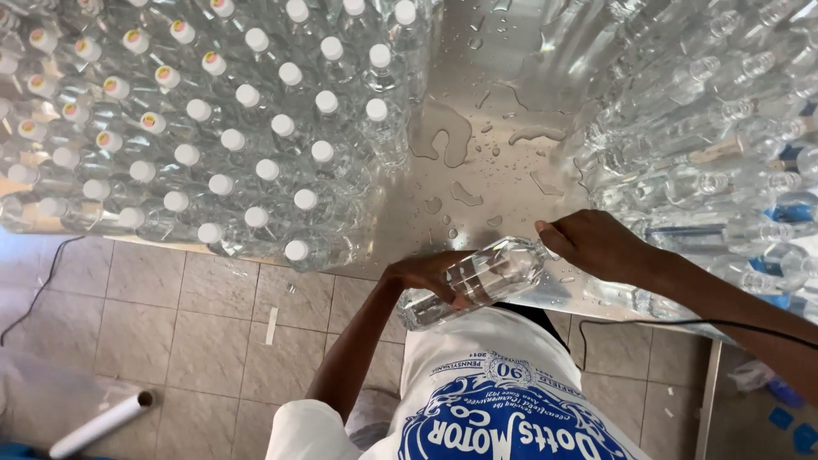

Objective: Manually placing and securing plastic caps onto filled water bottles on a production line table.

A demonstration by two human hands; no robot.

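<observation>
Wet steel table [494, 102] covered left by capped clear bottles [247, 136], right by uncapped bottles laid flat [707, 145]; water puddles [443, 136] spread between; white roll [100, 424] laid on tiled floor [170, 332]

Capped clear bottles [213, 128] stand packed across the upper left of the frame. Uncapped empty bottles [707, 128] lie stacked at the upper right. Between them, water puddles [443, 136] dot the metal table [503, 68]. A white roll [100, 424] lies on the tiled floor [187, 324], lower left.

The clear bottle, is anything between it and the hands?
No. The left hand wraps the clear plastic bottle around its body, and the right hand pinches its neck end. Nothing visible sits between either grip and the bottle.
</observation>
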